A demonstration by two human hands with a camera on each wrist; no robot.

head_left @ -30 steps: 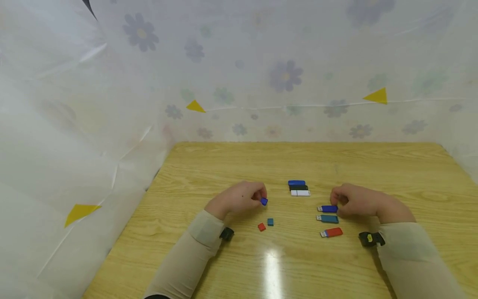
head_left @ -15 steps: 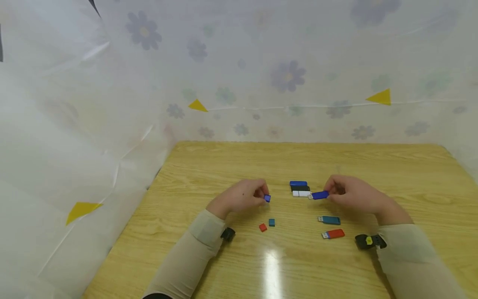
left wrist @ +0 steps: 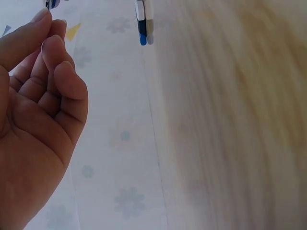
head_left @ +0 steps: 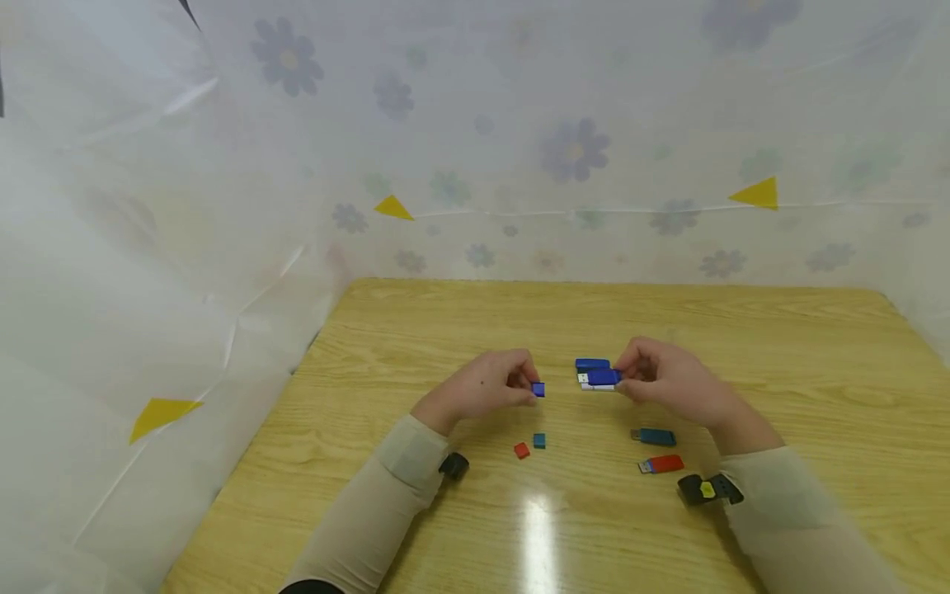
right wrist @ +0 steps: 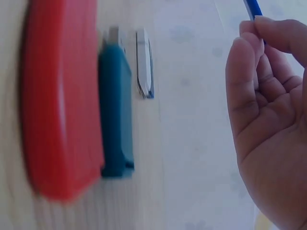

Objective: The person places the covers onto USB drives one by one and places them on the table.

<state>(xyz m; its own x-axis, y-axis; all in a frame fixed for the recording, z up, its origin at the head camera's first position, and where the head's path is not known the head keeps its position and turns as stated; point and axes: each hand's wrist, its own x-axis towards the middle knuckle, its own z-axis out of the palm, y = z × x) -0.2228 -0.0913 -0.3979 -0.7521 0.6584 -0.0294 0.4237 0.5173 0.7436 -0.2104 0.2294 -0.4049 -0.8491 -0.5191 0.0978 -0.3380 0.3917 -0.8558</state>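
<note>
Pinching a small blue cap [head_left: 538,389] between thumb and fingers of the left hand [head_left: 486,386], at the very tips and jutting past them toward the other hand. Gripping a blue USB drive [head_left: 604,377] by its tail end in the fingers of the right hand [head_left: 679,388], with its metal plug toward the cap and apart from it. Partly covering, in the head view, a row of a white drive [head_left: 598,387], a dark drive [left wrist: 142,27] mostly hidden and a closed blue drive [head_left: 592,363]. Working just beyond a teal cap [head_left: 539,440] and a red cap [head_left: 522,450] near the left hand, and an uncapped teal drive [head_left: 657,437] and an uncapped red drive [head_left: 665,464] near the right, above a wood-grain bench [head_left: 430,322]. Facing a flowered curtain [head_left: 475,157].
</note>
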